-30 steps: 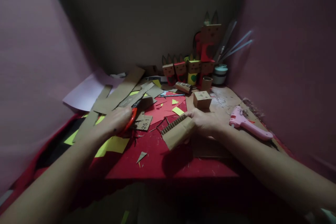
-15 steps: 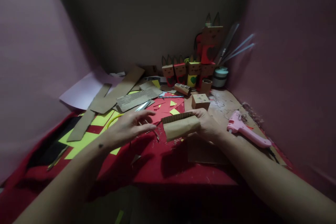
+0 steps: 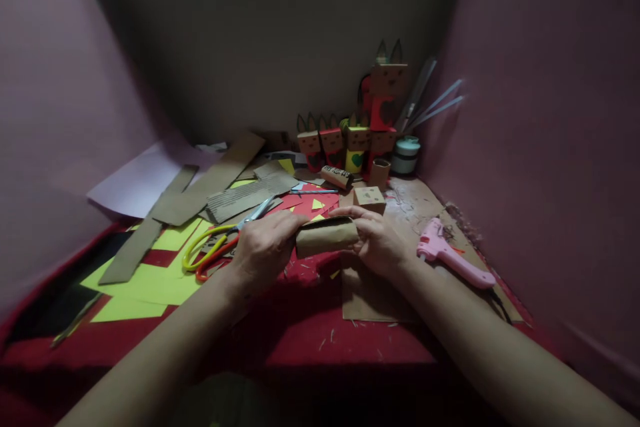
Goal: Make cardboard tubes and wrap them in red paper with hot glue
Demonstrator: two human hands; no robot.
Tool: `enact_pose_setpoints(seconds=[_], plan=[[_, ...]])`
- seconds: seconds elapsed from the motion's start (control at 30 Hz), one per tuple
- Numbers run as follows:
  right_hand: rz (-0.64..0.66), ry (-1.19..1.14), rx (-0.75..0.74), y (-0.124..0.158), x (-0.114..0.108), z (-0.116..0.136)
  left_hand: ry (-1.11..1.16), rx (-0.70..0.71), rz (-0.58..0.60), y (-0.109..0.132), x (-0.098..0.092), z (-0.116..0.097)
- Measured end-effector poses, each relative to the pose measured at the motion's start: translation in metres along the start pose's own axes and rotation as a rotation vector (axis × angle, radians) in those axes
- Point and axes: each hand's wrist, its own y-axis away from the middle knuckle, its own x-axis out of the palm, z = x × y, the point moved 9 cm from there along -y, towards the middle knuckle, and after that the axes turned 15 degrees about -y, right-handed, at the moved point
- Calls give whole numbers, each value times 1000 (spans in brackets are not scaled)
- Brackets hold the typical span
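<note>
Cardboard piece (inside mostly hidden).

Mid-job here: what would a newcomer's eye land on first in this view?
Probably the eared figures at the back, one rising above the rest, and the pink glue gun on the right. At centre, the left hand and right hand hold a cardboard piece; scissors lie just left of the left hand.

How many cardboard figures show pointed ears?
4: three in a row at the back, namely the left figure, the red-topped middle figure and the yellow-bodied figure, plus a taller figure up to their right. Others may be hidden behind.
</note>
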Motion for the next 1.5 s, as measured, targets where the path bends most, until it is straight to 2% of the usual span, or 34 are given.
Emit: enact_pose_setpoints(seconds=[0.07,0.17,0.27,0.37,0.5,0.57,0.6,0.67,0.77,0.83,0.93,1.0,1.13,1.37,1.5], plan=[[-25,4,-120,-1,-5,12,-90,47,-50,-4,2,0],[-82,158,-309,2,-12,30,-161,149,-89,-11,8,-5],[-176,343,-384,5,-16,40,-201,201,-147,-13,12,-10],[-202,377,-314,4,-16,34,-173,209,-157,-11,17,-11],[-172,193,-114,-2,-18,11,-147,236,-91,-5,28,-14],[-165,126,-89,-5,-20,4,-93,237,-80,-4,31,-14],[-173,100,-95,-6,-23,3,-50,207,-73,-5,32,-12],[-205,56,-110,-7,-29,2,67,46,-48,-7,33,1],[-268,34,-164,-7,-36,5,341,-385,23,-1,37,34],[-282,38,-224,-5,-37,9,596,-636,193,11,52,42],[-282,58,-284,-2,-34,14,925,-866,520,31,74,28],[-272,87,-306,0,-32,15,992,-927,617,35,78,19],[-218,150,-331,3,-25,16,937,-895,552,26,73,18],[-222,93,-303,0,-30,12,1115,-1033,436,34,79,25],[-211,131,-292,2,-28,9,1134,-962,505,32,82,23]])
